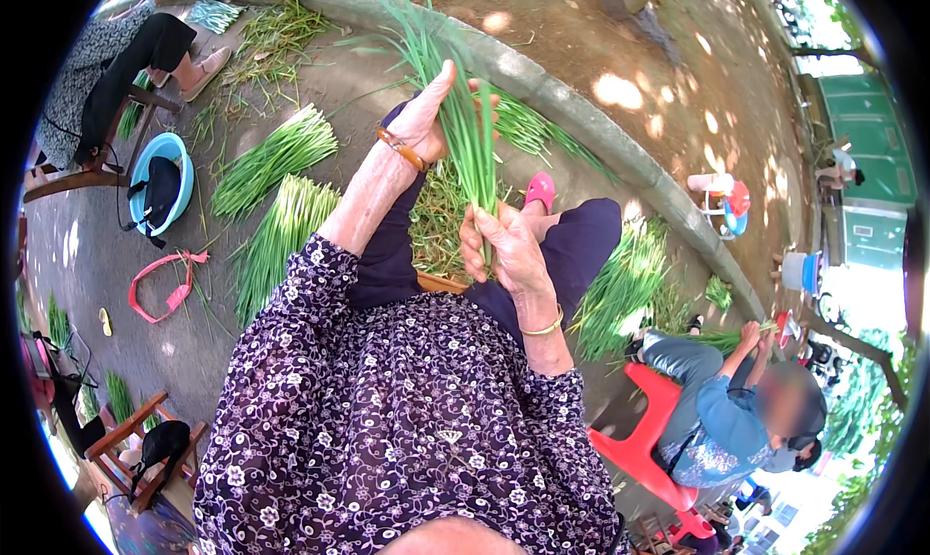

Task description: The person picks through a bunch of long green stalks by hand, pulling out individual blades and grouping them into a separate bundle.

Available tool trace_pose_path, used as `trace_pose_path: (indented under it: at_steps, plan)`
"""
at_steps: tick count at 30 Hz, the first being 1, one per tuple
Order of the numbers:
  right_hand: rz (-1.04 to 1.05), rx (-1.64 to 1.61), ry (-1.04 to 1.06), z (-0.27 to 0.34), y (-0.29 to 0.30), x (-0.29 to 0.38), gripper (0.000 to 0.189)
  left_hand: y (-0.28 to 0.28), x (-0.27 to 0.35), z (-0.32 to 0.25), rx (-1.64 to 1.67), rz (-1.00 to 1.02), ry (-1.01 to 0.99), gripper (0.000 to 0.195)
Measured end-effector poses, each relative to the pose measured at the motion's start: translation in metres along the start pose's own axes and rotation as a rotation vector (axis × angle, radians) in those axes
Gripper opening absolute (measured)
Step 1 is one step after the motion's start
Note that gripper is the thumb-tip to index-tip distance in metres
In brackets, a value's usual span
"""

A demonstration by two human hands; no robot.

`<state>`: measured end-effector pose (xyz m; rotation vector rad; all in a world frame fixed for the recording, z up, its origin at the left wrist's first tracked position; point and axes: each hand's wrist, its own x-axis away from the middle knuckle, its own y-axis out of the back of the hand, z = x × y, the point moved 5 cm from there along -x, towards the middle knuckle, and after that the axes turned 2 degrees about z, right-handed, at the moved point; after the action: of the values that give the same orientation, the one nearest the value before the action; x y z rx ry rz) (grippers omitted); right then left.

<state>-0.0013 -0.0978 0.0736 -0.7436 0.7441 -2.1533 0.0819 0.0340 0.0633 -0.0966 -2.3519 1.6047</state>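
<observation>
Low in front of me, my right hand grips a bunch of long green chives near its pale stem ends. The leaf tips fan upward and look blurred. My left hand, thumb extended, lies against the middle of the bunch; its fingers show behind the leaves, which pass over the palm. Between my knees lies a heap of loose trimmed leaves. Left of my legs are two piles of chives, an upper pile and a lower pile. Another pile lies beside my right knee.
A curved concrete kerb crosses ahead, with more chives beside it. At left are a blue basin holding a black bag and a pink strap. A co-worker on a red plastic stool handles chives; another person sits upper left.
</observation>
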Motion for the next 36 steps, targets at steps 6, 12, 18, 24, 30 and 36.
trace_pose_path:
  at_steps: [6,12,18,24,30,36]
  plan:
    - [-0.103,0.045,0.139,0.007,0.001,-0.002,0.017,0.015,0.044,0.048,-0.193,0.09,0.183,0.047]
    - [-0.245,0.471,0.253,-0.011,0.01,-0.002,0.023,-0.004,0.076,0.069,-0.526,0.069,0.202,0.038]
    - [-0.121,0.827,0.23,-0.019,0.012,0.002,0.025,0.018,0.073,0.077,-0.553,-0.02,0.138,0.027]
    - [-0.358,0.75,-0.08,0.01,0.043,0.018,0.025,0.03,0.078,0.066,-0.479,-0.101,0.096,0.019]
    - [-0.205,0.403,0.219,0.023,0.033,-0.004,0.023,-0.004,0.088,0.076,-0.285,0.092,0.182,0.025]
    - [-0.262,0.259,0.239,0.016,0.04,-0.01,0.017,-0.002,0.089,0.077,-0.473,0.07,0.107,0.03]
